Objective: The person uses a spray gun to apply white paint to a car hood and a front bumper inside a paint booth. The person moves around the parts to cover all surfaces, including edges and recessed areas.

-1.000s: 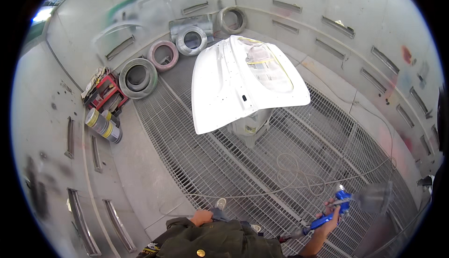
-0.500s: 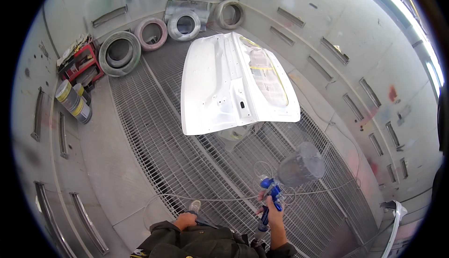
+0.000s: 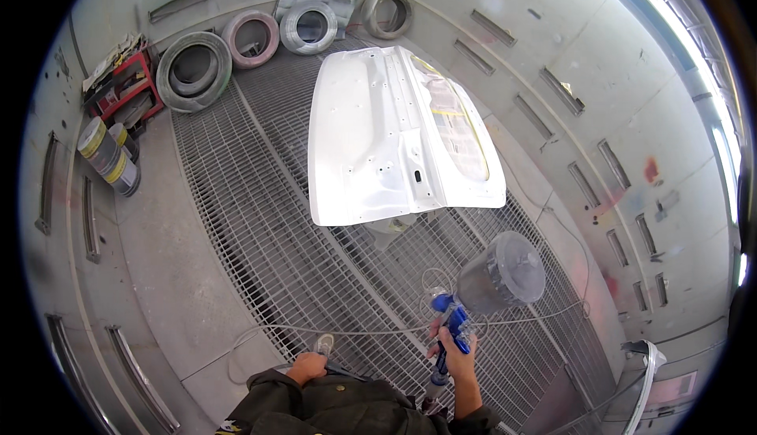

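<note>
The right hand (image 3: pixel 455 354) is wrapped tight around the blue spray gun (image 3: pixel 449 326), which has a big grey cup (image 3: pixel 502 272) on top. The spray gun is just below the near edge of the white car door (image 3: pixel 394 139), not touching it. The left hand (image 3: pixel 307 367) is low by the person's chest, well apart from the door, fingers curled in. A thin hose (image 3: pixel 347 331) runs across the metal grate floor (image 3: pixel 260 222) under the door. Tires (image 3: pixel 193 68) lean on the wall beyond the door.

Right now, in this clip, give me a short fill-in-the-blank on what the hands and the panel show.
1. The right hand grips a ____ spray gun.
2. The white panel lies above a metal ____ floor.
3. The left hand is near the thin ____ crossing the floor.

Missing words: blue; grate; hose
</note>
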`<state>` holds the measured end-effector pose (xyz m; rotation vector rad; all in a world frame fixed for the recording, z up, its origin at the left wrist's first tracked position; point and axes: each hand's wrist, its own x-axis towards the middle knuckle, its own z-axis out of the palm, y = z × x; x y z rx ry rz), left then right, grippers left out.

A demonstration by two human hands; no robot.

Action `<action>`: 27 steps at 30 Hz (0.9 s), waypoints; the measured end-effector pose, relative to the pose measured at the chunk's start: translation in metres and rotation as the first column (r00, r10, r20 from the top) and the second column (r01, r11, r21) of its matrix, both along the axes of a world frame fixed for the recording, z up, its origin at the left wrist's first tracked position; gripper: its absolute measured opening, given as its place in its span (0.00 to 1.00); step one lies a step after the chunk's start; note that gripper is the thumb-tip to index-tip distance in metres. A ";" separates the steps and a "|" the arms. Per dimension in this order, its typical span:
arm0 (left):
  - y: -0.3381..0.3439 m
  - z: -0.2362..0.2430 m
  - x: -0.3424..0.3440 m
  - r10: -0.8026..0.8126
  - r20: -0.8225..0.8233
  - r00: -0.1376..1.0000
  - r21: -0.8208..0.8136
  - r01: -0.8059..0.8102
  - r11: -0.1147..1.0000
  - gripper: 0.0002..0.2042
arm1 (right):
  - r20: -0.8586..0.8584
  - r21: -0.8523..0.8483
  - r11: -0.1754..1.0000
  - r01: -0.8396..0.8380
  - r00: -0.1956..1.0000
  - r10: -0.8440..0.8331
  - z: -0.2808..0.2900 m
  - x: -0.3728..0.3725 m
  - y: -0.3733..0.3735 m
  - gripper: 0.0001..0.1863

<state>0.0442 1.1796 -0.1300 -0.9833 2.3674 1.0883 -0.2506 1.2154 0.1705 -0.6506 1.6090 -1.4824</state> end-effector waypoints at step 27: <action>0.072 -0.070 0.145 0.353 0.188 0.917 -0.087 -0.343 0.935 0.21 | -0.081 0.104 0.981 -0.163 0.982 0.172 0.004 0.047 -0.024 0.13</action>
